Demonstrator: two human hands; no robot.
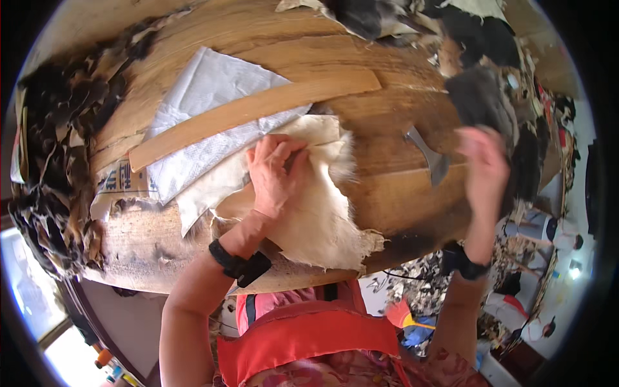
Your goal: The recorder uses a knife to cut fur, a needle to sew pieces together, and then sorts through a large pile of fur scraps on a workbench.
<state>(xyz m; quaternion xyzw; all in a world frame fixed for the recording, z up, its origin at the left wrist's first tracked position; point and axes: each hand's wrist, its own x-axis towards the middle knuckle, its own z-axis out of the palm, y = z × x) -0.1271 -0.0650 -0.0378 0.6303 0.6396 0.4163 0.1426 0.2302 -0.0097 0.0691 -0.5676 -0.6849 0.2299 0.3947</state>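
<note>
Head view is showing the left hand (276, 173) pressing flat, fingers spread, gripping nothing, on a pale hide (309, 219) lying mid-frame on the wooden table (400, 193). The right hand (482, 164) is hovering blurred at right, near a small metal blade (431, 157); I cannot tell its grip. If that pressing palm is easing off, the hide could be sliding toward the near table edge.

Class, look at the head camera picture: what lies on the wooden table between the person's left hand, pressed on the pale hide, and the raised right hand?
In the head view, between the left hand on the pale hide and the right hand, a grey metal blade lies on bare wooden table.
</note>
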